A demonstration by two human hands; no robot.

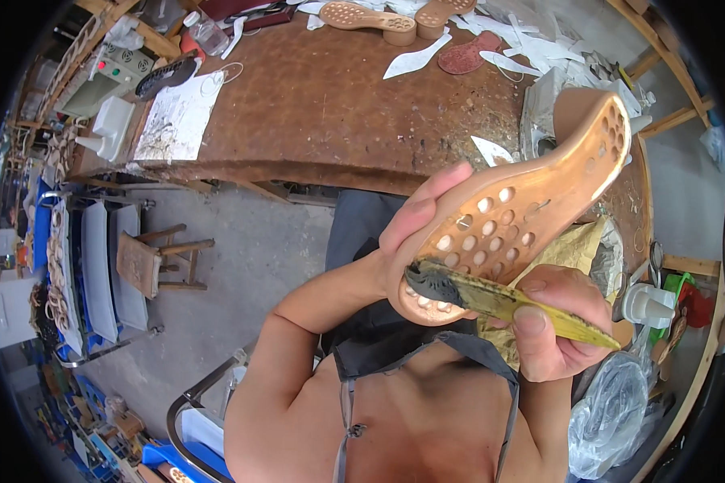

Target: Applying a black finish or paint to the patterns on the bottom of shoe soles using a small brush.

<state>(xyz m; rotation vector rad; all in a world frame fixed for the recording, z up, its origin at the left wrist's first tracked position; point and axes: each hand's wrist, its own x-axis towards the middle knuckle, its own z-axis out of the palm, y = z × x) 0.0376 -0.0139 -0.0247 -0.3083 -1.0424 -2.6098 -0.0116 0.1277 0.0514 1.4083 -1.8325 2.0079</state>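
A tan heeled shoe sole (503, 217) with many round holes is held up in front of my chest. My left hand (427, 208) is closed around its left edge, the fingers showing along the rim and the palm hidden beneath. Between the thumb and fingers of my right hand (562, 326) is a brush (499, 299) with a flat yellow handle. Its dark, caked bristles lie against the wide end of the sole. A glossy, wet-looking film shows on parts of the sole, and the heel end points up and to the right.
Ahead stands a brown worktable (314, 105). On it are more tan soles (362, 18), a red insole (469, 53), white scraps (415, 61), a clear bottle (207, 34) and a stained sheet (177, 117). A wooden stool (149, 262) stands left; plastic bags (612, 414) lie right.
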